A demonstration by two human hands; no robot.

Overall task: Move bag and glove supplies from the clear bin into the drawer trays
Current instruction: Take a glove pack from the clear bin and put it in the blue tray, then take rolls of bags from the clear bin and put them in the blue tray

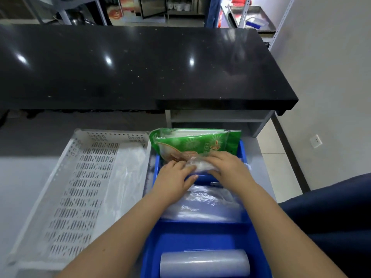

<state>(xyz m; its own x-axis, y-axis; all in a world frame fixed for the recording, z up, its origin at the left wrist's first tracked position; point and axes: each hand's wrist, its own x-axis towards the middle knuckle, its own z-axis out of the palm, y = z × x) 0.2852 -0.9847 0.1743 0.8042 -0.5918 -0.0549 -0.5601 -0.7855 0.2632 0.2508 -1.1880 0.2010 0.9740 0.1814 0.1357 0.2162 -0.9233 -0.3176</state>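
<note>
Head view: both hands on a clear packet (197, 166) in the blue tray (244, 223).
Left hand (174, 180) and right hand (226, 165) fingers pinch its ends, just below a green bag (192, 143).

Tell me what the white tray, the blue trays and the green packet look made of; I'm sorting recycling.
White tray: rigid plastic, matte, by its moulded slotted holes. Blue trays: smooth, slightly glossy plastic, by the sheen on the divider. Green packet: thin printed plastic film, probably, since it creases and shines.
</note>
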